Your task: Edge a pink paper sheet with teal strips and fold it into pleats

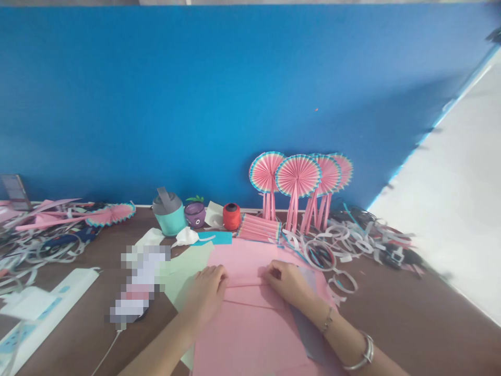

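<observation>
A sheet of pink paper (254, 339) lies in front of me on top of other coloured sheets, with narrow crosswise folds in its upper part. On the left edge of the folded band rests my left hand (209, 292), its fingers curled and pressed together on the paper. My right hand (285, 283) pinches the band's right side between thumb and fingers. Beneath the stack, green paper (188, 266) sticks out on the left and grey-blue paper (307, 334) on the right. Just beyond lies a pleated pink strip (259, 228).
Several round pink paper fans (298, 176) lean on the blue partition (195, 94). A red thread spool (231, 216), a purple pot (194, 214) and a teal cup (170, 216) stand behind. Paper scraps (344, 235) heap at right. At left lie a power strip (50, 324) and a blurred-out object (139, 287).
</observation>
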The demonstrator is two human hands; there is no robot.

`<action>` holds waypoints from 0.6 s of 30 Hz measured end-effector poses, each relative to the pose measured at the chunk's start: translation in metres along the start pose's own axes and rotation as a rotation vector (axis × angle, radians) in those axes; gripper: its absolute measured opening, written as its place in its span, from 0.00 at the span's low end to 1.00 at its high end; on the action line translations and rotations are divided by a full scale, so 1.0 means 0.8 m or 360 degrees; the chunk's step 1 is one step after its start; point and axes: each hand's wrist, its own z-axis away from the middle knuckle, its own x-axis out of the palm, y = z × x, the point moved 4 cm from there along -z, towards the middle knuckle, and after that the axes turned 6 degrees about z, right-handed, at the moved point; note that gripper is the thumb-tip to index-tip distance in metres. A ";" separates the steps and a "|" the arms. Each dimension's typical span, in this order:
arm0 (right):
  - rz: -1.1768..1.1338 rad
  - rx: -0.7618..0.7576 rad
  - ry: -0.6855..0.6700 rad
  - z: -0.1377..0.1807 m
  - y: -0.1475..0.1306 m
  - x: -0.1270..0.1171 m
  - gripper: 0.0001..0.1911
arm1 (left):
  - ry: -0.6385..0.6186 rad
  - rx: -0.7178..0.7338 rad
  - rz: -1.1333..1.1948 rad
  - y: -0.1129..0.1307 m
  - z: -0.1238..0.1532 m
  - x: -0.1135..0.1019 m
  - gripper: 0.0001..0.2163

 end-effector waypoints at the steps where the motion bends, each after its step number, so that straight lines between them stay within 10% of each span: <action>1: 0.0002 -0.0006 0.0017 0.000 0.000 0.000 0.15 | 0.0000 0.0009 -0.0003 0.001 0.000 0.000 0.08; 18: -0.0040 -0.0710 0.0140 0.019 -0.009 -0.002 0.10 | -0.0079 0.0393 0.0141 -0.011 -0.001 0.004 0.07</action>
